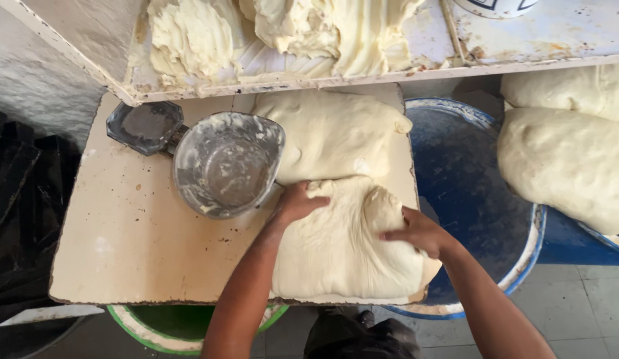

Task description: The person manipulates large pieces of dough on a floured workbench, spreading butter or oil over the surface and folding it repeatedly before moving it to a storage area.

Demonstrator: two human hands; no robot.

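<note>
A large pale lump of dough (342, 246) lies on a cream board (130, 239). My left hand (297, 203) presses on its upper left edge, fingers curled over the dough. My right hand (419, 233) rests on its right side, fingers spread and pointing left. A second dough lump (329, 133) lies just behind the first, touching it. Neither hand lifts anything.
A flour-caked metal scale pan (227, 163) on a dark scale (145, 125) stands left of the dough. A blue tub (469, 193) sits at the right, with more dough (565, 166) in another blue tub beyond. Dough (269, 33) fills a tray above. A green bucket (169, 326) is below the board.
</note>
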